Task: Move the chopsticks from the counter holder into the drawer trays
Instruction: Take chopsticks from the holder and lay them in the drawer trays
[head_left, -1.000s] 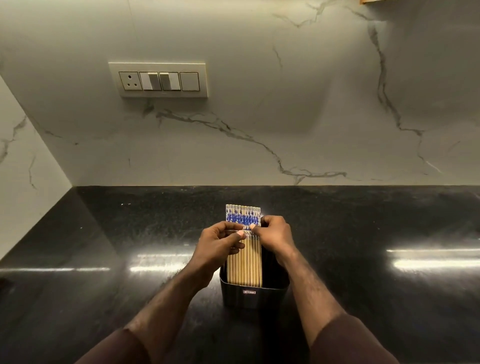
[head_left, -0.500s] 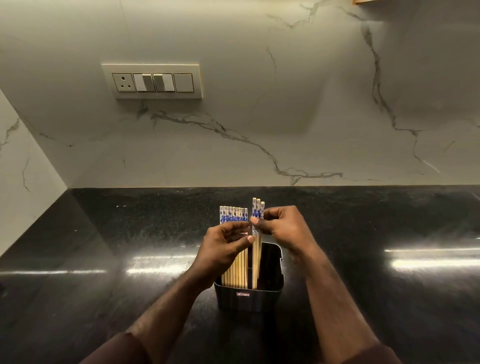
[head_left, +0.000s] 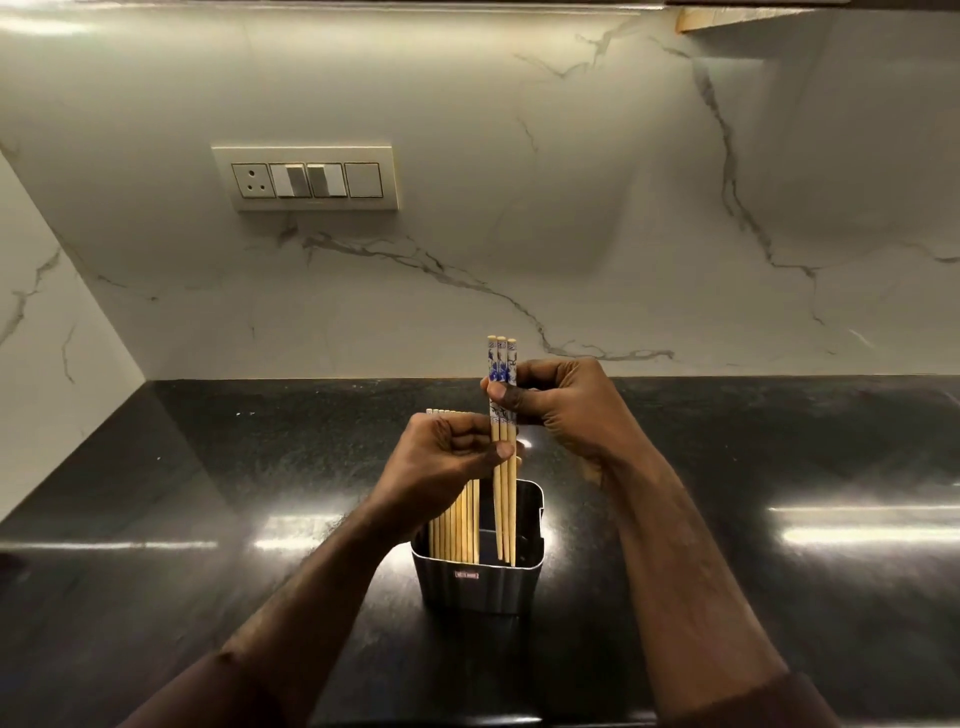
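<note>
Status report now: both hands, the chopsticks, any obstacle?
Right hand pinches three chopsticks, tips inside holder. Left hand grips the rest. Nothing in the way.

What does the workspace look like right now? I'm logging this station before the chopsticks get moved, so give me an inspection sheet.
Surface: black glossy counter, light glare.
Job's things: three lifted chopsticks, tips still inside dark holder; remaining chopsticks stand at its left. Drawer trays not in view.
Clutter: nothing seen.
Grips: right hand pinches the three; left hand holds the remaining chopsticks.
Cables: nothing seen.
Surroundings: marble backsplash, switch panel.
</note>
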